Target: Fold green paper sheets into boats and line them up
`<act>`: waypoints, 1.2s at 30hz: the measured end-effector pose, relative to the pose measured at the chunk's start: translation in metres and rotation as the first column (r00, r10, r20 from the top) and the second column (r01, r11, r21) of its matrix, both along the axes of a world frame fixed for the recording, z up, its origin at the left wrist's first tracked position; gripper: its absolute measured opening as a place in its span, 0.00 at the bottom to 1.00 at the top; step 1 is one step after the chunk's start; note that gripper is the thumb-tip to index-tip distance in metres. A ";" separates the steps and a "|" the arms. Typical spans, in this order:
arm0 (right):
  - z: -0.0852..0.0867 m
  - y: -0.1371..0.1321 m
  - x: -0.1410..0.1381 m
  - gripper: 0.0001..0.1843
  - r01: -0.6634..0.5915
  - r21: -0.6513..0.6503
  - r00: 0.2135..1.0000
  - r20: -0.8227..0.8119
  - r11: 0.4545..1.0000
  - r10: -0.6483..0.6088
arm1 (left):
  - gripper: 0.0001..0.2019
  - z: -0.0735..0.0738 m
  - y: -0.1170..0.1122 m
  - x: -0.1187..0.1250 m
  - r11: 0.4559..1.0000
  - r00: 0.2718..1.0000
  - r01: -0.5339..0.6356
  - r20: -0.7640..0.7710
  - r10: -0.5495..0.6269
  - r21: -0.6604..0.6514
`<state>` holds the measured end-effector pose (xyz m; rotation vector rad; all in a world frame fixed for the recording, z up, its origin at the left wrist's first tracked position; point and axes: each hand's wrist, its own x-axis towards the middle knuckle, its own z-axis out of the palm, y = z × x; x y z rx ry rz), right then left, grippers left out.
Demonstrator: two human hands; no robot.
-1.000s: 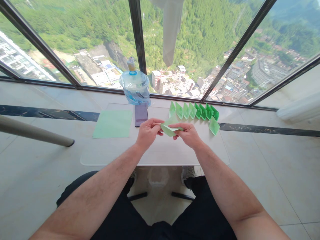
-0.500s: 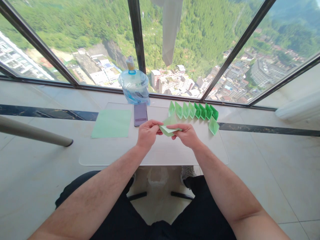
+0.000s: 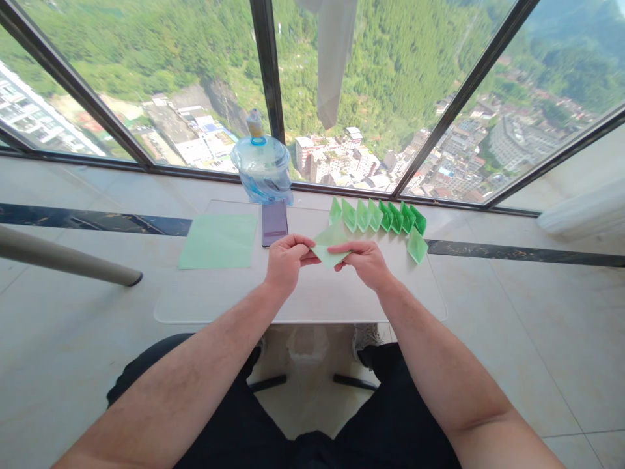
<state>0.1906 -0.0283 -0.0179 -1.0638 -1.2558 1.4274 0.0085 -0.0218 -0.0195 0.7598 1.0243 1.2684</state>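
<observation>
Since a second ago the folded green paper [image 3: 331,247] has flattened between closer hands; left hand [image 3: 286,264] and right hand [image 3: 365,262] both pinch it above the small table [image 3: 205,299], near the finished paper boats [image 3: 378,217]

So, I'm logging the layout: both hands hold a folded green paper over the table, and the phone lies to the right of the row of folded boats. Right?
Not quite. The head view shows the phone left of the row of boats, beside the flat green sheet. Both the left hand and right hand do hold the folded paper over the table.
</observation>
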 end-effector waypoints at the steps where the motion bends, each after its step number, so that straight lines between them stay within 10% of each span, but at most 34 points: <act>1: -0.001 0.000 0.001 0.16 -0.009 -0.009 1.000 -0.012 1.000 0.008 | 0.05 0.000 0.000 0.000 1.000 1.000 0.001 0.004 -0.001 -0.004; 22: -0.002 0.002 -0.003 0.15 0.134 0.003 0.991 -0.012 0.991 -0.134 | 0.17 0.002 0.002 0.002 0.996 0.995 -0.084 -0.059 0.085 0.023; 36: -0.008 -0.003 0.002 0.20 0.092 0.371 0.892 0.382 0.924 -0.242 | 0.17 0.001 0.002 0.001 0.995 0.992 -0.101 -0.080 0.101 0.011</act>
